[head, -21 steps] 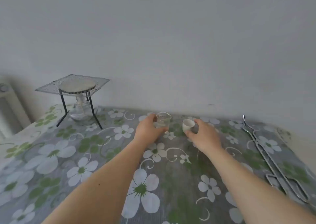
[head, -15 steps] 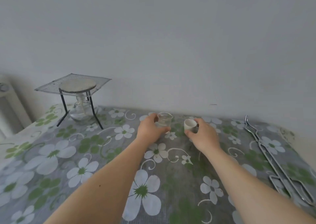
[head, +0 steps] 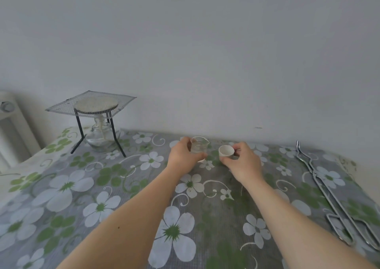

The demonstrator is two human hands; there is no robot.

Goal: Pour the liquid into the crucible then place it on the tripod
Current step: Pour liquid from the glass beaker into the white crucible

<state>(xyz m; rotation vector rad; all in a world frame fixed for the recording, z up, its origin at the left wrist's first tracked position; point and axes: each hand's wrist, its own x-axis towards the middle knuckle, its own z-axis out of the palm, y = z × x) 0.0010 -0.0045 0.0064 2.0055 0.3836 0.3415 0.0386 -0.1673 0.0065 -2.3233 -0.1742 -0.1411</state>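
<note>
Left hand (head: 183, 155) grips glass beaker (head: 199, 148); right hand (head: 243, 162) grips white crucible (head: 226, 152). Since half second ago, both stay low near counter (head: 123, 186), almost unmoved. Pour not begun. Tripod (head: 92, 112) well apart, far left.

I log: clear glass beaker (head: 199, 147), upright, part-filled; white crucible (head: 226, 151) just right; black tripod (head: 96, 129), gauze-topped, far left.
</note>
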